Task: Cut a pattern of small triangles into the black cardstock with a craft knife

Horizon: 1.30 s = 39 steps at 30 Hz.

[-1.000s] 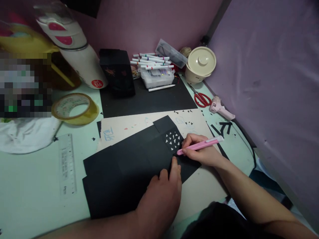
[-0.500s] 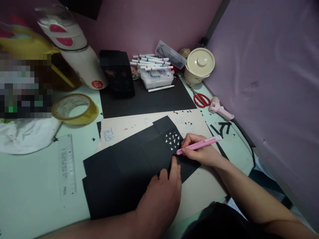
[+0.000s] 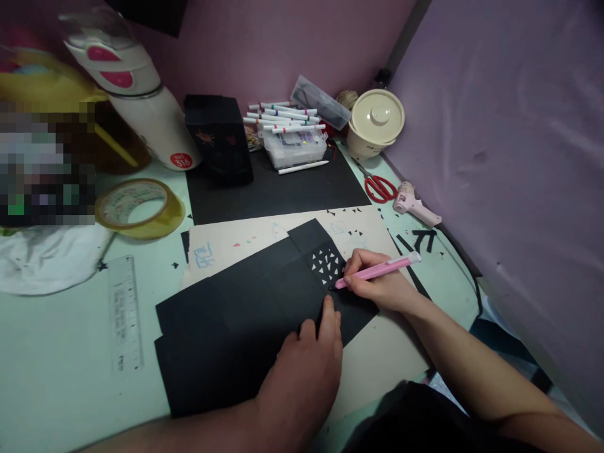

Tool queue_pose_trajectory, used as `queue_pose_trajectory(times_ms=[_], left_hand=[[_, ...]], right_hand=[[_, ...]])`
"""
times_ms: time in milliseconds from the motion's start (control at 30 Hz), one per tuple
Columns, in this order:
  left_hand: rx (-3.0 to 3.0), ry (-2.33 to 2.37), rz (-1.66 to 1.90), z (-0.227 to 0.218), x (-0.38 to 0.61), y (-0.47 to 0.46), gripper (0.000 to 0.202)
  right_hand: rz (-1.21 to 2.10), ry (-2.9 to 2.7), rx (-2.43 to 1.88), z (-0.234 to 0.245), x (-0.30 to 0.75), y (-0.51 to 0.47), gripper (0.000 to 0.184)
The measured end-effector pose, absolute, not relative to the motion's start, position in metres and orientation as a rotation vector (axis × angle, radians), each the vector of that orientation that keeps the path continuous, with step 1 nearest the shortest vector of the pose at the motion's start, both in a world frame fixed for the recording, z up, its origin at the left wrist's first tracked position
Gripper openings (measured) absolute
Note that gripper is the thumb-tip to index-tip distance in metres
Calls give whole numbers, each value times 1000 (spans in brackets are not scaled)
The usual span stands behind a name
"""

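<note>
left (image 3: 306, 362) touches paper (image 3: 236, 321); right (image 3: 387, 291) holds cutter (image 3: 380, 270)

A dim mauve wall (image 3: 264, 41) stands behind the pale-green tabletop (image 3: 61, 352).

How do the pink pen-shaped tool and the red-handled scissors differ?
The pink plastic pen-shaped tool is in the right hand; the red-handled metal scissors lie on the pale green table. The tool is one straight barrel; the scissors have two looped handles. Both are right of picture centre.

Pink pen-shaped tool (image 3: 384, 268) tilts, tip seemingly touching flat black card (image 3: 245, 308).
</note>
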<state>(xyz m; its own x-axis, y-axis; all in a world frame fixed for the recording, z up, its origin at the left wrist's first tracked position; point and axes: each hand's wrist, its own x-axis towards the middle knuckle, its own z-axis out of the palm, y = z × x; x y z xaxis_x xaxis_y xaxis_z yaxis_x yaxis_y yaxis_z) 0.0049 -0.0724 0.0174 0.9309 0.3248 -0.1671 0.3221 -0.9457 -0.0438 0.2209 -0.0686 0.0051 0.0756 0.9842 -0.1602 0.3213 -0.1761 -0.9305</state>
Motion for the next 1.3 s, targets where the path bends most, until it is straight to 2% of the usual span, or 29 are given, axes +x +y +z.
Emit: queue_pose_trajectory(times_ms=[800,1300], left_hand=[[-3074,-507,224,14,4,-73,56],[-3030,-584,174,22,4,-76,44]], right_hand=[[1117,-1385,-1651,10,217,-68,13],[948,-1503,-1622,3,218,-72,20]])
